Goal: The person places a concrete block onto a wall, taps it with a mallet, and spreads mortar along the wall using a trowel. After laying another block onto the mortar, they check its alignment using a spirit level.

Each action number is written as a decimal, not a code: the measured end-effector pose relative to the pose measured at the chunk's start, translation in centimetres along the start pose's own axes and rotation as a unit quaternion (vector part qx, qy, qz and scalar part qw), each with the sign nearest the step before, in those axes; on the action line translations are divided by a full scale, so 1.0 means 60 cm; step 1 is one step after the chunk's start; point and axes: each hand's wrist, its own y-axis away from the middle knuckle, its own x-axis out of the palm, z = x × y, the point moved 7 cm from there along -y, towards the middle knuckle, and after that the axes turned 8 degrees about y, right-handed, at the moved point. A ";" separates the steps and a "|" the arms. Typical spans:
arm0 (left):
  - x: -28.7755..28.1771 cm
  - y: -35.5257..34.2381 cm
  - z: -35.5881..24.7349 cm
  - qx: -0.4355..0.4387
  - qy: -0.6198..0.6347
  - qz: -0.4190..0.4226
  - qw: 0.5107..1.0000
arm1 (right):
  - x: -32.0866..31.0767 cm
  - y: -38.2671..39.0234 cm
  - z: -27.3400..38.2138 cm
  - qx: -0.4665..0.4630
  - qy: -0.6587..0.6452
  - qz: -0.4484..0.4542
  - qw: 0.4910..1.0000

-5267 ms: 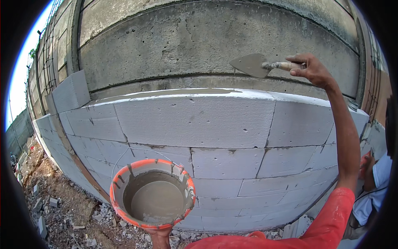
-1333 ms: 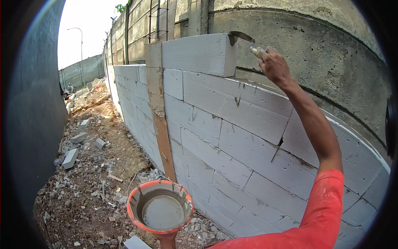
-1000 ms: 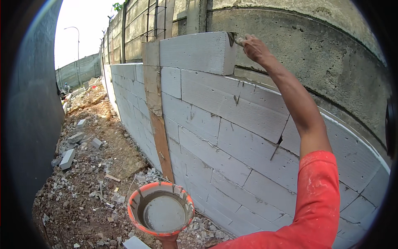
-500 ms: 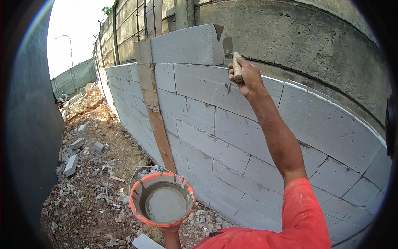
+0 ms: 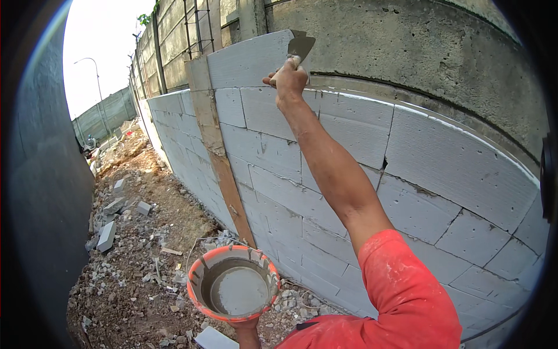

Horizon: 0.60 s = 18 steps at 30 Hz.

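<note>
My right hand [image 5: 289, 78] is raised, its fingers closed round the handle of a trowel. The trowel [image 5: 301, 46] has mortar on its blade, which lies against the right end of the topmost white block [image 5: 247, 63]. That block rests alone on the upper course of the block wall [image 5: 354, 119]. Low in the view, my left hand [image 5: 247, 323] supports an orange bucket [image 5: 195, 291] from beneath, its fingers partly hidden by it. Wet grey mortar [image 5: 239, 291] fills part of the bucket, and smears of it coat the inner side and rim.
A wooden board [image 5: 224, 180] stands upright against the wall, below steel rebar [image 5: 199, 26]. Behind runs an older concrete wall [image 5: 401, 52]. Rubble and loose blocks [image 5: 107, 237] cover the ground at left, beside a dark grey wall [image 5: 43, 174].
My right hand and the trowel have moved left and up, from beside the top block to its end face. The bucket has shifted slightly right and down in view.
</note>
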 end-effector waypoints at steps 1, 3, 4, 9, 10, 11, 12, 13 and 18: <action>0.002 0.000 -0.001 0.008 -0.009 0.002 1.000 | 0.003 -0.008 0.001 -0.002 -0.001 -0.005 1.000; 0.013 -0.007 0.000 0.026 -0.035 0.006 0.999 | 0.012 -0.017 0.003 0.003 0.046 -0.018 0.999; 0.016 -0.003 -0.002 0.032 -0.049 0.009 0.998 | 0.010 -0.013 -0.003 0.001 0.046 -0.020 0.999; 0.024 0.004 -0.023 0.083 -0.139 0.006 0.987 | -0.012 0.135 -0.060 -0.005 0.105 0.072 0.992; 0.025 0.003 -0.026 0.094 -0.151 0.006 0.984 | -0.025 0.149 -0.066 -0.006 0.103 0.070 0.992; 0.024 0.003 -0.031 0.102 -0.161 0.006 0.982 | -0.035 0.162 -0.075 0.018 0.096 0.088 0.991; 0.026 0.004 -0.032 0.106 -0.165 0.008 0.980 | -0.044 0.161 -0.077 0.038 0.088 0.106 0.990; 0.029 0.006 -0.032 0.111 -0.165 0.011 0.980 | -0.053 0.143 -0.064 0.020 0.093 0.085 0.992; 0.016 0.004 -0.035 0.100 -0.143 -0.008 0.985 | -0.016 0.014 -0.052 0.072 0.001 -0.010 0.997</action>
